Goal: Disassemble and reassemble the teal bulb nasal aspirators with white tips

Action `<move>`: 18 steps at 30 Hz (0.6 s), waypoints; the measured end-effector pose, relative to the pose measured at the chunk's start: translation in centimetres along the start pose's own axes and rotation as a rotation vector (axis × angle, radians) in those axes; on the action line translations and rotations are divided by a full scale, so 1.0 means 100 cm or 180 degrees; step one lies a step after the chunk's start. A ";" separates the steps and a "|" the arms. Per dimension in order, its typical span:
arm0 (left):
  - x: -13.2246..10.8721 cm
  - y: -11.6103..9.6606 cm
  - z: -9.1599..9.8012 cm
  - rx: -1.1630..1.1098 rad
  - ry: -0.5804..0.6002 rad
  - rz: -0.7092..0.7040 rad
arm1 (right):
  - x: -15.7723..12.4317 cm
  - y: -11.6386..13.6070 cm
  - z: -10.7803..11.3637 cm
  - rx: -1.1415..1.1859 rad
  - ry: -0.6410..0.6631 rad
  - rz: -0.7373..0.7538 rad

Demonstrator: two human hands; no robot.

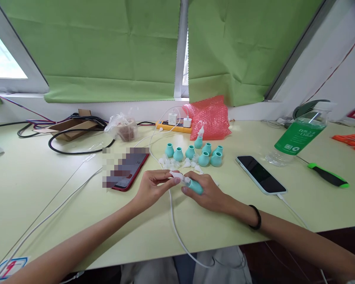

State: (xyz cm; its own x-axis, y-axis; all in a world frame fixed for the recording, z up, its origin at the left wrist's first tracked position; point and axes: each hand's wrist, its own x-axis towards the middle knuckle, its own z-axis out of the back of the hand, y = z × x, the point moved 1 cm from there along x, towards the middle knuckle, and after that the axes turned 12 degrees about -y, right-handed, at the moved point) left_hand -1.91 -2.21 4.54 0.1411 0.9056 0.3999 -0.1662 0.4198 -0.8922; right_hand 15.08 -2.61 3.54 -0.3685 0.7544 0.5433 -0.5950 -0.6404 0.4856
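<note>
My left hand [155,185] pinches a small whitish nozzle tip [176,174] between thumb and fingers. In my right hand [207,191] is a teal rubber bulb [195,187], its clear neck pointing left toward the nozzle tip. The two pieces meet or nearly meet; I cannot tell whether they are joined. Beyond my hands stand several open-necked teal bulbs [190,152]. One teal bulb [198,142] at the back carries a whitish nozzle. Loose translucent nozzle pieces [168,162] lie among and in front of the bulbs.
A red-edged phone [130,169] lies left, a charging phone [262,174] right. White cable [172,213] runs beneath my hands. Behind are a yellow power strip [165,126] and pink bubble wrap [210,118]. Farther right are a green-labelled bottle [300,136] and a screwdriver [328,175].
</note>
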 end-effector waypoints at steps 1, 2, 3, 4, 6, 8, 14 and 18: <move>-0.001 -0.001 0.001 0.0111 -0.0023 -0.0174 | 0.002 0.002 0.003 0.0156 -0.0003 0.0116; -0.003 -0.001 0.002 0.0234 -0.0027 -0.0351 | 0.004 0.004 0.008 0.0265 -0.0030 0.0224; -0.004 0.000 0.002 0.0366 -0.0002 -0.0533 | 0.008 0.004 0.013 0.0321 -0.0128 0.0298; -0.005 0.003 0.002 0.0509 0.0046 -0.0721 | 0.012 0.002 0.020 0.0332 -0.0296 0.0309; -0.005 0.010 0.002 0.0851 0.0197 -0.1117 | 0.024 -0.009 0.038 0.0310 -0.0814 0.0171; -0.005 0.018 0.000 0.1300 0.0328 -0.1513 | 0.039 -0.030 0.061 0.0375 -0.1342 -0.0131; -0.006 0.030 -0.009 0.2266 0.0827 -0.1993 | 0.080 -0.131 0.113 -0.0002 -0.2038 -0.0774; -0.006 0.035 -0.010 0.2162 0.0775 -0.1914 | 0.081 -0.185 0.107 -0.0316 -0.1807 -0.1406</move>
State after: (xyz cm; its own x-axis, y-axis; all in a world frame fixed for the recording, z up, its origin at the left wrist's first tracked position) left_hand -1.60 -1.32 1.00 0.5760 0.5202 0.6306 -0.5222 0.8277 -0.2058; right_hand 30.78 13.78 6.29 0.3329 0.7310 0.5957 -0.6746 -0.2568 0.6921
